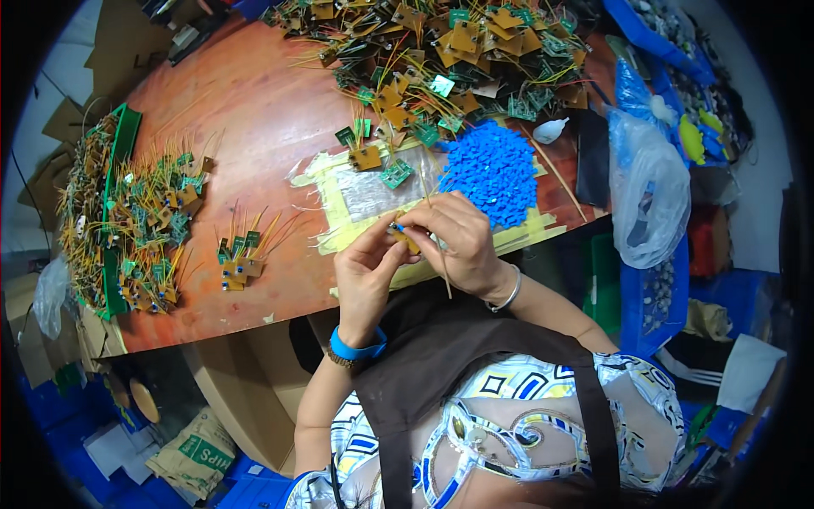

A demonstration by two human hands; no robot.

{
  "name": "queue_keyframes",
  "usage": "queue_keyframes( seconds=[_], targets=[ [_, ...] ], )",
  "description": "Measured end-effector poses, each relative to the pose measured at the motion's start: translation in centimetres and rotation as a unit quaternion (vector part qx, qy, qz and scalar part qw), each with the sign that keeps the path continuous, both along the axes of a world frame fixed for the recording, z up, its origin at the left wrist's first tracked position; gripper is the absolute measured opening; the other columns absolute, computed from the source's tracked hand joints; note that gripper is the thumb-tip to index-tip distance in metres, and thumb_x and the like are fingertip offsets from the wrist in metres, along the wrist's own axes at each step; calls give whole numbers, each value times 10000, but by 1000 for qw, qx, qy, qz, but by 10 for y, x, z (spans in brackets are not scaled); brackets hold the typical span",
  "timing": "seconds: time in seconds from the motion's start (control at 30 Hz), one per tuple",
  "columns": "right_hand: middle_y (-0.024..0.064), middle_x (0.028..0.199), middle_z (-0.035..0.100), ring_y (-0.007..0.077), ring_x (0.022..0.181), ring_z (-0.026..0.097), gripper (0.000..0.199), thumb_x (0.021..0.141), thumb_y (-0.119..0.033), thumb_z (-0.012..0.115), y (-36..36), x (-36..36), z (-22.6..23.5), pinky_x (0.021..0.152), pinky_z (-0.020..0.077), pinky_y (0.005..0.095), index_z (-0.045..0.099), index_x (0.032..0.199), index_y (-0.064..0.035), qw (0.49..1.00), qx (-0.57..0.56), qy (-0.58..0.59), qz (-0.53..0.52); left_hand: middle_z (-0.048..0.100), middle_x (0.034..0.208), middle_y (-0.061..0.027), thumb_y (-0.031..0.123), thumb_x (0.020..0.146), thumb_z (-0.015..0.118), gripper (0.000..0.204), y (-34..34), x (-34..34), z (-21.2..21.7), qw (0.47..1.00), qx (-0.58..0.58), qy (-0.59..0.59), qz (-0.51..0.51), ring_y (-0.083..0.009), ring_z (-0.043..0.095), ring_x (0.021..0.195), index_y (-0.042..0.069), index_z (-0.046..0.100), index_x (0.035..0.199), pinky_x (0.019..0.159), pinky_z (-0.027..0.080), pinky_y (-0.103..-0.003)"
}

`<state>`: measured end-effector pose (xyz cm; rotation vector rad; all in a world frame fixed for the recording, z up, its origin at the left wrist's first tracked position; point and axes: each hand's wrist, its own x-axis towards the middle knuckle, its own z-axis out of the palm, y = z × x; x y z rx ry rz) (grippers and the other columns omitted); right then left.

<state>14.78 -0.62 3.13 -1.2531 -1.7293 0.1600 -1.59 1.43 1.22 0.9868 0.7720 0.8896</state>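
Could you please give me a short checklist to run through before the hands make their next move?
1. Board steadied: ok; the left hand pinches a tan circuit board.
2. Blue piece at the board: ok; the right hand has its fingertips there.
3. Blue piece fully seated: cannot tell; fingers partly cover it.
4. Thin stick secured: ok, apparently; it runs through the right hand.
5. More blue pieces nearby: ok; a blue heap lies just beyond the right hand.
6. Taped patch free of other boards: not ok; wired boards lie on it.
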Motion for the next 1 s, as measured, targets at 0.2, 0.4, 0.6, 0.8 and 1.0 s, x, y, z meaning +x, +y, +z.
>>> queue_keyframes(
  seconds=[0.2, 0.4, 0.6, 0.8, 1.0],
  targets=[
    [105, 823, 672, 274, 769, 657, 222, 712, 37, 764, -5, -3, -1, 683, 513, 363, 670, 903, -25, 999, 2, 37, -23, 657, 927, -80, -51, 918, 591, 384, -2, 3, 7, 999, -15, 28, -5, -159, 671, 826, -58, 551, 1299, 784, 580, -297],
    [102, 830, 682, 254, 759, 662, 244, 694, 81, 759, -6, -5, -3, 649, 522, 327, 670, 898, -19, 998, -3, 57, -15, 661, 917, -69, -51, 924, 577, 384, -5, 3, 4, 1000, -9, 15, -7, -139, 661, 813, -61, 543, 1306, 786, 572, -284],
    [101, 825, 677, 255, 765, 662, 241, 691, 91, 755, -2, -5, -4, 652, 521, 326, 674, 891, -14, 998, -4, 59, -9, 680, 931, -81, -16, 911, 624, 378, -4, 3, 3, 1000, -2, 25, 9, -148, 668, 815, -49, 575, 1285, 773, 572, -288],
    [108, 854, 672, 229, 737, 644, 231, 715, 95, 750, -7, -7, -1, 627, 515, 296, 680, 912, -3, 998, -22, 51, -20, 662, 898, -67, -4, 924, 604, 338, -5, 4, 7, 1000, 10, 12, -3, -140, 658, 796, -61, 591, 1257, 759, 565, -276],
    [109, 853, 679, 273, 776, 662, 227, 717, 65, 748, -6, -11, -4, 675, 524, 346, 689, 917, -26, 997, -8, 76, -12, 687, 992, -117, 46, 980, 537, 292, -4, -2, 6, 997, 21, 66, 24, -153, 687, 795, -87, 592, 1234, 722, 577, -270]
  ],
)
